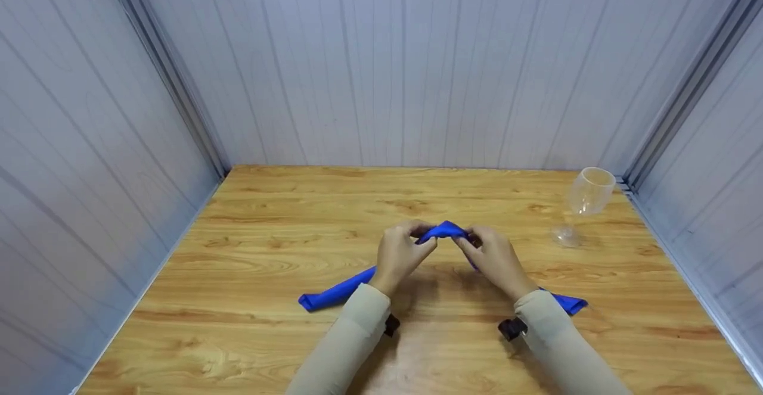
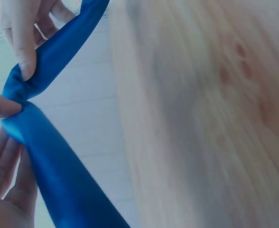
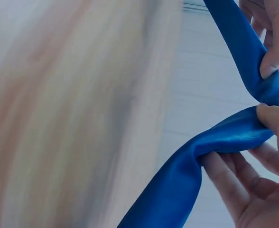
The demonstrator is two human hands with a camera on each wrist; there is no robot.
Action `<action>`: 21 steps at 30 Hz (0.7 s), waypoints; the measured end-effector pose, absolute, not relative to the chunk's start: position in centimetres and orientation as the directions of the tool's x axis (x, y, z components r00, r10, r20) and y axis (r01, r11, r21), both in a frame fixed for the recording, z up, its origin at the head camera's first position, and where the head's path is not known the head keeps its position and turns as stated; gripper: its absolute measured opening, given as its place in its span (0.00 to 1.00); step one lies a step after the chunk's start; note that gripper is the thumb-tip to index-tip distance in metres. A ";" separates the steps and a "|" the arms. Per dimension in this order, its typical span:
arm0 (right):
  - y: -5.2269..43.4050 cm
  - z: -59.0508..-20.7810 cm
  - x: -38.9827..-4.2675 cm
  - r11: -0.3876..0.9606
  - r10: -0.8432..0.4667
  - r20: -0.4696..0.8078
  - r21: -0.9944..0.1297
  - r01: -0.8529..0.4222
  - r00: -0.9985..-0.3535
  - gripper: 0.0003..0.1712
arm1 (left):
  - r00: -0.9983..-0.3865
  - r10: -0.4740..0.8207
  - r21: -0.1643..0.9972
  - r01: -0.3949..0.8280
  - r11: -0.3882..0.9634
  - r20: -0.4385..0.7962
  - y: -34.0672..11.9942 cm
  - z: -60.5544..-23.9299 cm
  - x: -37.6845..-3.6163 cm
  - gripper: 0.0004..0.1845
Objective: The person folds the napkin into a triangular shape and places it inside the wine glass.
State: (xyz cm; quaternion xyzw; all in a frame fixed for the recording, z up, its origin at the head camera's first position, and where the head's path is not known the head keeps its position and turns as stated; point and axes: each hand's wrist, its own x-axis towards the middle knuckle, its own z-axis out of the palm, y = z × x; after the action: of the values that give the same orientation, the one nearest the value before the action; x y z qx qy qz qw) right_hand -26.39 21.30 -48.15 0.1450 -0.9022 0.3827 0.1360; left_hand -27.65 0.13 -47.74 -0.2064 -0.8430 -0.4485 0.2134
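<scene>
**2 hands pinch the middle of a blue cloth band**

The cloth (image 1: 444,231) is a long, narrow, glossy blue band, folded flat. Its middle is lifted into a peak between the hands, and its 2 ends slope down to the worktop (image 1: 250,240), 1 lying out past the left forearm, the other past the right sleeve.

Both forearms, in beige sleeves, reach forward and angle inward, so the hands meet over the middle of the worktop, wrists raised.

The left hand (image 1: 404,253) pinches the cloth at the peak between curled fingers and thumb; the left wrist view shows a fingertip (image 2: 25,66) pressed on the gathered fold. The right hand (image 1: 493,258) pinches it just beside, thumb (image 3: 277,116) on top, fingers curled beneath.

A clear wine glass (image 1: 587,195) stands well off beyond the right hand.
</scene>
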 end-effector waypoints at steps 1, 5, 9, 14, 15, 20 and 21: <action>21.3 -48.0 -26.4 0.655 -0.150 0.364 -0.660 -0.368 -0.919 0.14 | -0.821 0.146 0.678 0.544 0.495 0.552 0.2 -47.6 -27.6 0.08; 21.5 -47.3 -26.2 0.615 -0.148 0.381 -0.687 -0.387 -0.913 0.15 | -0.813 0.094 0.718 0.557 0.417 0.575 0.3 -47.2 -27.5 0.08; 21.5 -46.3 -25.9 0.558 -0.146 0.390 -0.726 -0.401 -0.909 0.16 | -0.792 0.046 0.749 0.593 0.295 0.608 0.5 -46.7 -27.5 0.09; 21.4 -44.8 -25.6 0.502 -0.120 0.401 -0.765 -0.404 -0.908 0.18 | -0.785 0.016 0.763 0.606 0.224 0.619 0.9 -45.6 -27.4 0.10; 21.4 -44.5 -25.6 0.490 -0.116 0.404 -0.771 -0.406 -0.907 0.18 | -0.785 0.011 0.763 0.606 0.223 0.620 1.0 -45.3 -27.3 0.10; 21.2 -42.9 -25.4 0.427 -0.100 0.440 -0.791 -0.438 -0.892 0.16 | -0.790 -0.016 0.781 0.602 0.168 0.613 1.2 -43.8 -27.1 0.09; 21.1 -42.5 -25.3 0.412 -0.096 0.449 -0.794 -0.446 -0.888 0.16 | -0.792 -0.021 0.786 0.601 0.145 0.610 1.2 -43.5 -27.0 0.09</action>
State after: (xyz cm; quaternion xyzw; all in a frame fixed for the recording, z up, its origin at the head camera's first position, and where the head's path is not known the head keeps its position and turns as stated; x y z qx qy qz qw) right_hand -25.34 21.10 -42.50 0.1646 -0.8231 0.5164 0.1696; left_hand -27.01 1.24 -43.50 -0.2030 -0.7142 -0.6213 0.2504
